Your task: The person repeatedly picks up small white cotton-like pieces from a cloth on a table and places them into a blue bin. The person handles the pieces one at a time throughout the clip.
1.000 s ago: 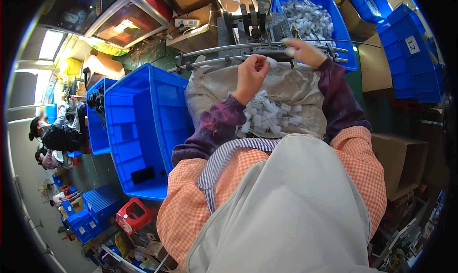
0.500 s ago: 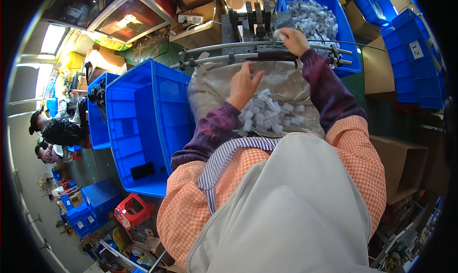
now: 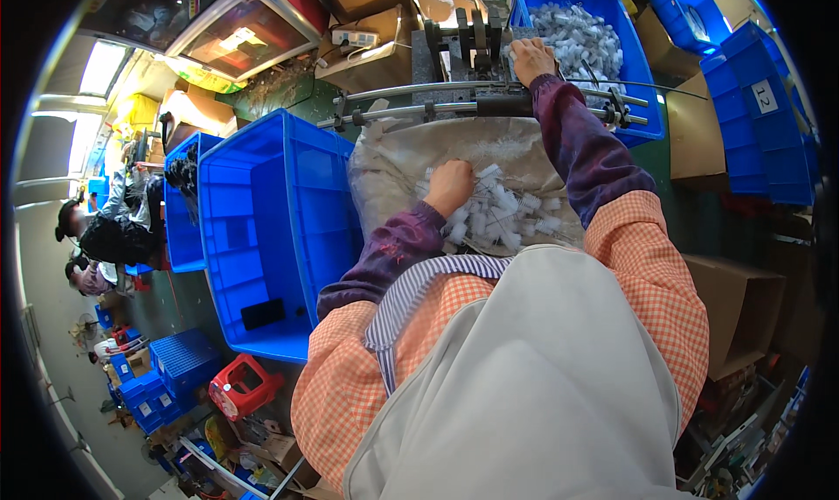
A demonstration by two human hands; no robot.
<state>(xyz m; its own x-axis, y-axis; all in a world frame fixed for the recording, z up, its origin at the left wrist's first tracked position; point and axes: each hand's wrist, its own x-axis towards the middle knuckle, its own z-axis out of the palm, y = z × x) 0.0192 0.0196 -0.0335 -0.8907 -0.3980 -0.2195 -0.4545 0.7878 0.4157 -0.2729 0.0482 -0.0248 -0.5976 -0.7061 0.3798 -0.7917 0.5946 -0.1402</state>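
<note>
My left hand [image 3: 451, 185] is closed, with its fingers curled down at the left edge of a pile of small white bristle brushes [image 3: 500, 210] with thin wire stems. Anything in its fingers is hidden. The pile lies on a grey-beige cloth [image 3: 389, 163] spread in front of my lap. Farther off, my right hand [image 3: 531, 60] is bent over the right side of a dark metal machine [image 3: 474, 41], fingers closed; what they grip cannot be made out. A metal rail [image 3: 411, 109] with a black sleeve crosses between my hands.
Beyond my right hand stands a blue bin [image 3: 642, 72] heaped with white brushes [image 3: 577, 38]. A deep blue crate [image 3: 262, 229] sits on the left, with a dark flat object inside. Cardboard boxes [image 3: 732, 308], a red stool [image 3: 245, 386] and more blue crates [image 3: 759, 107] surround me.
My left hand has dropped back from near the rail to the brush pile and closed. My right hand, which showed a white piece at its fingertips, has moved slightly farther away over the machine's side.
</note>
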